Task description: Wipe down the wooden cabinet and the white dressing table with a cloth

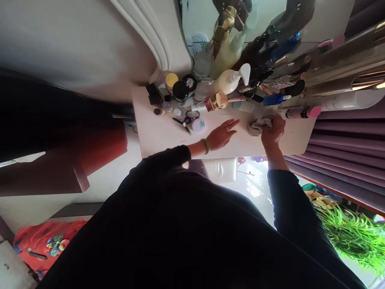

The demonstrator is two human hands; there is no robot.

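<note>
My right hand (273, 130) is closed on a crumpled pale cloth (258, 126), which touches the top of the white dressing table (168, 138). Over the middle of the tabletop, my left hand (222, 135) has its fingers stretched out and holds nothing. A round white case with a green mark (199, 125) lies left of that hand. Beside the case are black scissors (188, 120) and another slim dark tool. A gold-capped bottle (219, 101) stands behind my left hand, and a bottle with a pink cap (314, 111) lies to the right of the cloth.
Along the mirror (261, 24) stand a white pump bottle (230, 81), black-lidded jars (181, 91), a yellow-lidded jar (171, 80) and a blue dropper bottle (273, 99). Purple curtains (345, 138) hang at the right. A green plant (355, 237) is at lower right.
</note>
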